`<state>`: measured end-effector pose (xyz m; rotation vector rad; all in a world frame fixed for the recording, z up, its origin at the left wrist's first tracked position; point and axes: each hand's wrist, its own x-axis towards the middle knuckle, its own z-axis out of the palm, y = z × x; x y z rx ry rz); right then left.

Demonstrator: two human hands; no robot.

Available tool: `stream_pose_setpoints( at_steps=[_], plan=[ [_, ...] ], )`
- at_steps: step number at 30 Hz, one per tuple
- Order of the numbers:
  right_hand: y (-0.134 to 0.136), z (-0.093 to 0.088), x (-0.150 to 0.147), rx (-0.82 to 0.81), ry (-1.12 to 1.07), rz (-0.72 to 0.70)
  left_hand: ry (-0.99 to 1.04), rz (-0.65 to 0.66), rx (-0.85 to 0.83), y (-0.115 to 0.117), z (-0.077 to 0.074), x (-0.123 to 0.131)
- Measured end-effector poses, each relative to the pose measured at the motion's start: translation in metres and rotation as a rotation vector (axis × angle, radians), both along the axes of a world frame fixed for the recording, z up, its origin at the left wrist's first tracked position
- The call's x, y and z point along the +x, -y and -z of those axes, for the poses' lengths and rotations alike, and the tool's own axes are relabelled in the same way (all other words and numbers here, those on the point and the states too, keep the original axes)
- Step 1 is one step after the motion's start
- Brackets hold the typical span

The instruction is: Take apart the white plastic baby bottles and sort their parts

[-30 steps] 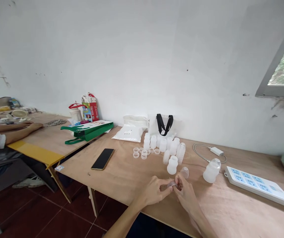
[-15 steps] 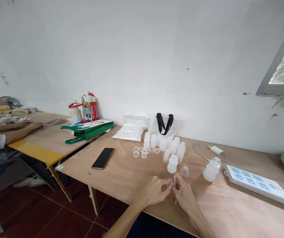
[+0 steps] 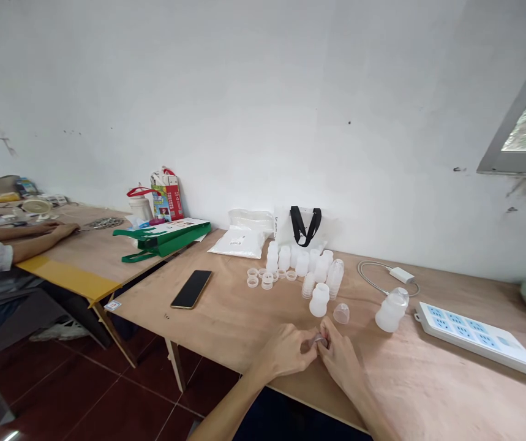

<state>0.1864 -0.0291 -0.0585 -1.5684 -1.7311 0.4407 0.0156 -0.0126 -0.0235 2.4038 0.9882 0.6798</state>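
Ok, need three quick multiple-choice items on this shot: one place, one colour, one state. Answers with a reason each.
1. Where is the smartphone?
A. On the floor
B. On the plywood table
C. On the window sill

2. What colour are the socket panels on the power strip?
A. Blue
B. Red
C. Green

3. The small clear plastic piece is:
A. Lying on the table
B. On the floor
C. Pinched between the left hand and right hand

1: B, it lies flat on the wood.
2: A, blue panels show on the white strip.
3: C, the fingers of both hands meet on it.
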Motion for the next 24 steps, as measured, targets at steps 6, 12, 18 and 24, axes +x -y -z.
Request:
stream_pose_setpoints(
  at_steps=[6,12,18,24],
  plan=[
    [-0.003,0.005,0.005,-0.053,0.024,-0.02,-0.147,-0.024,0.06,0.004,-0.017,0.001],
    [-0.007,0.004,0.004,-0.086,0.034,-0.005,-0.109,-0.075,-0.011,-0.007,-0.014,0.001],
    [-0.001,-0.002,-0.003,-0.08,-0.013,-0.127,-0.035,-0.125,-0.082,-0.019,0.005,0.002],
    [0.001,-0.006,-0.001,-0.062,-0.14,-0.16,0.085,-0.116,-0.111,-0.02,0.008,0.002]
  ],
)
